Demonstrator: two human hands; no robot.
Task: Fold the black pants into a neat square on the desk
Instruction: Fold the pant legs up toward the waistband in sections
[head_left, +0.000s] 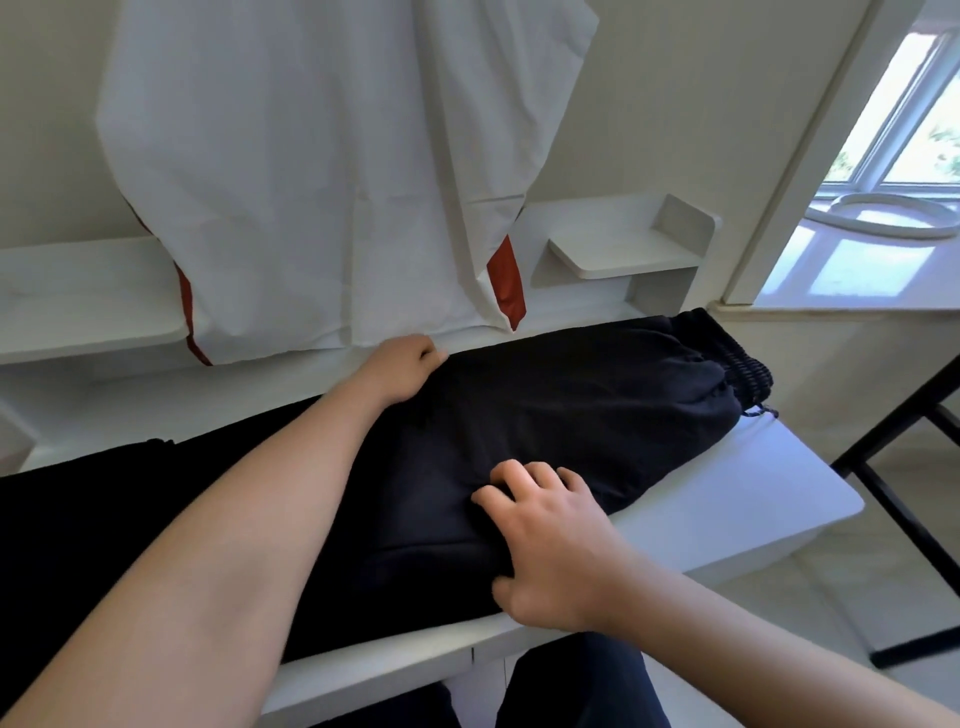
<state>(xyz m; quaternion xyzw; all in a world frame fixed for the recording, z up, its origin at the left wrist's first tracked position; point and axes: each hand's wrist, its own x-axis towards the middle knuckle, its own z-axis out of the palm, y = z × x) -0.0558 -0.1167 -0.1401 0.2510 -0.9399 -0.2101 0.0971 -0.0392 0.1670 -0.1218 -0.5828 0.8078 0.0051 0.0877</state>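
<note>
Head view: the black pants (571, 405) lie lengthwise on the white tabletop (753, 499). The waistband (748, 369) and its drawstring are at the right end, and the legs run off to the left under the person's forearm. They look doubled over already, one leg on the other, but still a long strip, so I judge the cross folds that make a square are still to do.

The left hand (405, 369) reaches to the far edge. Its fingers are curled together there, probably pinching the cloth to keep that edge straight, though the hand's back hides the contact.

The right hand (550, 535) lies on the near side, fingers (519, 475) spread apart and pressing down, likely to flatten the layers and keep them from sliding.

A white garment with red stripes (322, 182) hangs behind, over a small shelf (623, 254). No container is in sight.
</note>
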